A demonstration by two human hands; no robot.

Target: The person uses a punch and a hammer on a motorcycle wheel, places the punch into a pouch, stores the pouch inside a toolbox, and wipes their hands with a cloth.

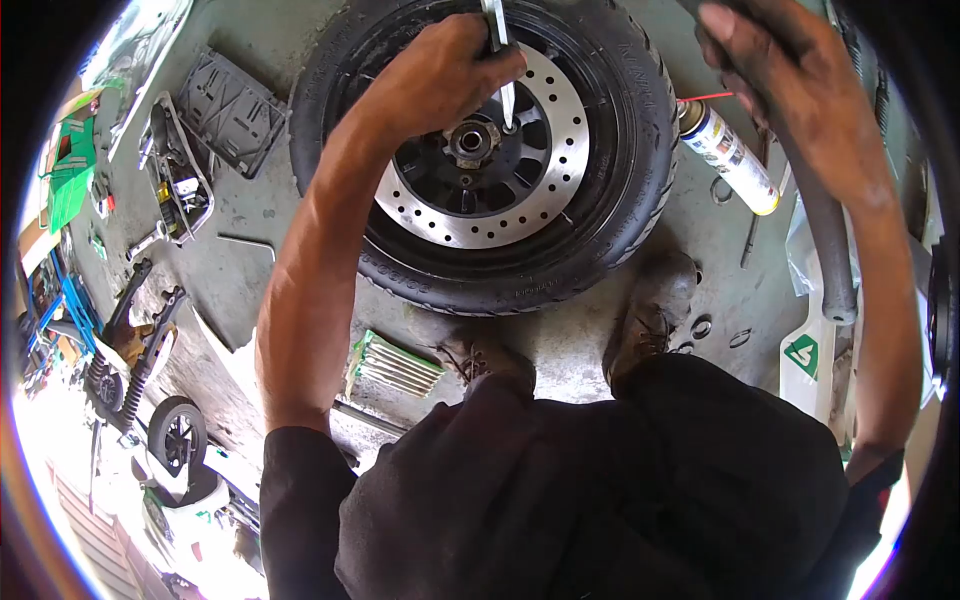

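Observation:
A wheel with a black tyre [628, 215] lies flat on the floor in front of my boots, its drilled brake disc [540, 205] facing up. My left hand [455, 75] is closed around a bright metal punch or chisel [509, 100], held nearly upright. Its tip meets a bolt [510, 128] beside the hub [470, 142]. Raised at the upper right, my right hand [790, 85] grips a long dark handle [826, 230] like a hammer's. The far end of that tool is cut off by the frame's top edge.
A spray can [735, 165] with a red straw lies right of the tyre. Metal rings [702, 327] sit near my right boot [650, 320]. Leftward are a grey plastic tray [228, 110], a hex key [247, 243], a finned part [398, 364] and a small wheel [178, 437].

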